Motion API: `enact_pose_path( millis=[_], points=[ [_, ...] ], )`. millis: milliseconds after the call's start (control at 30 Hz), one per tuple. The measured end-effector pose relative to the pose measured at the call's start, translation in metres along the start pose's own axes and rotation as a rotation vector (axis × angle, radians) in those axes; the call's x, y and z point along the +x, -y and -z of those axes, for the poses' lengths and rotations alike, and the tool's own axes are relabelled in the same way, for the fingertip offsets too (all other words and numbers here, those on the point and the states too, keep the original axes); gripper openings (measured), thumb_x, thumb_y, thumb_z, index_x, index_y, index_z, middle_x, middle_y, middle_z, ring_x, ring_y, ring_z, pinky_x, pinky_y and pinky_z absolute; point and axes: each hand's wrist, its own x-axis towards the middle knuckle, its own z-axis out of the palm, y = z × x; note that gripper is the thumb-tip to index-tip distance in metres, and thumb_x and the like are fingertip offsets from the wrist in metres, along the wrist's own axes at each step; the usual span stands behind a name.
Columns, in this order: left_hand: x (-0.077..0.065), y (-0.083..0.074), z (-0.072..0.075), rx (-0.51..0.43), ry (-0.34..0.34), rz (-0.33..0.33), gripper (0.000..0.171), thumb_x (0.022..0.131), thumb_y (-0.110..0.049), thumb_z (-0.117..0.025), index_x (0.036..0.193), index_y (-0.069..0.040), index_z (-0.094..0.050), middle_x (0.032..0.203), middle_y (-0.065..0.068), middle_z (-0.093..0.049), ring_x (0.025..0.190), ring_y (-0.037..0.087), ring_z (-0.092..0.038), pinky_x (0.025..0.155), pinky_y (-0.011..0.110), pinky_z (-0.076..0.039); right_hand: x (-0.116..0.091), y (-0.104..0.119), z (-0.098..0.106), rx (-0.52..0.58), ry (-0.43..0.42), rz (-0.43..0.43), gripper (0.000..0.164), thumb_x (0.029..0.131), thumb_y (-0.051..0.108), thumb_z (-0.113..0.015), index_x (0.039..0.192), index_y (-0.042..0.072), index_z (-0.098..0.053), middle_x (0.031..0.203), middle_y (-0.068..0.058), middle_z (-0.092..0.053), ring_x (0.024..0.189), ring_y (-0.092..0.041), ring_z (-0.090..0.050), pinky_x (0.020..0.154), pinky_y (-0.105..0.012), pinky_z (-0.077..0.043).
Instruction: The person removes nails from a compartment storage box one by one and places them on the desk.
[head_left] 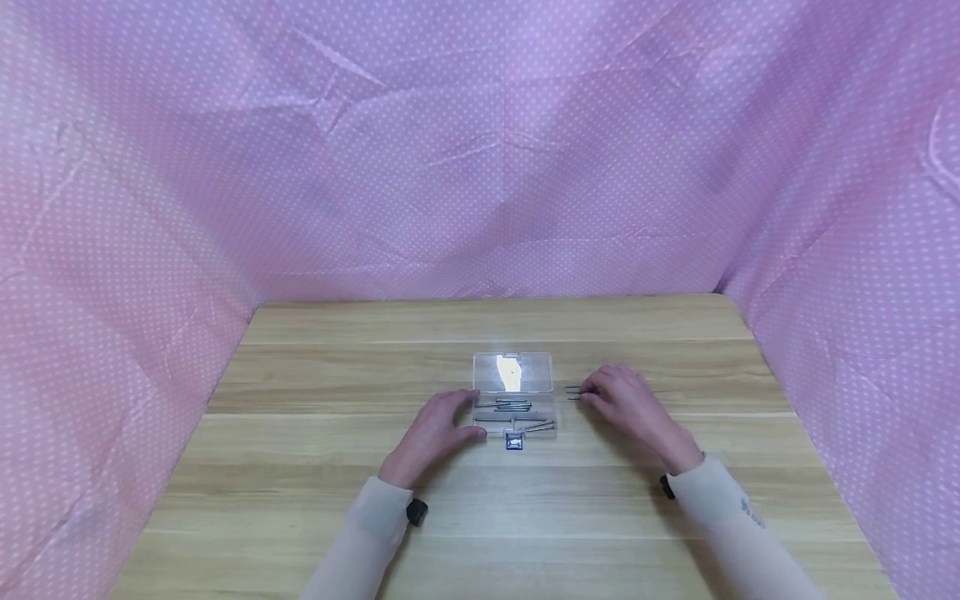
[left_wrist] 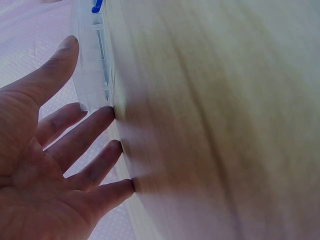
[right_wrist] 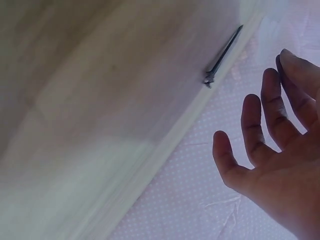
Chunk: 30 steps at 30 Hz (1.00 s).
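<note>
A clear plastic box (head_left: pixel 557 414) lies open on the table, with several long metal nails (head_left: pixel 513 407) in its compartments and a blue latch (head_left: pixel 513 442) at the front. My left hand (head_left: pixel 435 432) rests against its left end, thumb along the front corner and fingers extended, some fingertips on the tabletop. To the right of the box, my right hand (head_left: pixel 622 404) hovers close over a few loose nails (head_left: pixel 573 387). In the right wrist view these nails (right_wrist: pixel 223 55) lie apart from the fingers. Thumb and index fingertip meet there, with nothing visible between them.
The box's transparent lid (head_left: pixel 487 372) is folded back behind it and reflects a bright light. Wood-grain tabletop (head_left: pixel 337 358) surrounds the box. Pink dotted cloth (head_left: pixel 375 167) hangs behind the table and along both sides.
</note>
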Motion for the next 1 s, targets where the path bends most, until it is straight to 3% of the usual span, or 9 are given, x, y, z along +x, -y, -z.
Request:
enact_pose_path(
  millis=[500,1000],
  points=[
    [0.0,0.0,-0.001,0.018,-0.009,-0.018,0.069,0.085,-0.033,-0.086,0.144,-0.008,-0.06,0.144,0.013,-0.06,0.137,0.035,-0.051,0.118,0.051,-0.039,-0.004,0.022,-0.011,0.013,-0.144,0.161,0.015,0.082,0.005,-0.085,0.094,0.009,-0.078,0.097,-0.005,-0.073,0.094,-0.027,-0.065,0.085,-0.047,-0.054],
    [-0.004,-0.003,-0.006,0.009,-0.013,0.012,0.069,0.085,-0.033,-0.086,0.144,-0.01,-0.06,0.145,0.012,-0.059,0.138,0.034,-0.05,0.118,0.052,-0.039,-0.008,0.039,-0.017,0.007,-0.08,0.169,0.015,0.084,0.011,-0.085,0.096,0.012,-0.078,0.1,-0.003,-0.072,0.098,-0.025,-0.064,0.088,-0.046,-0.053]
  ],
)
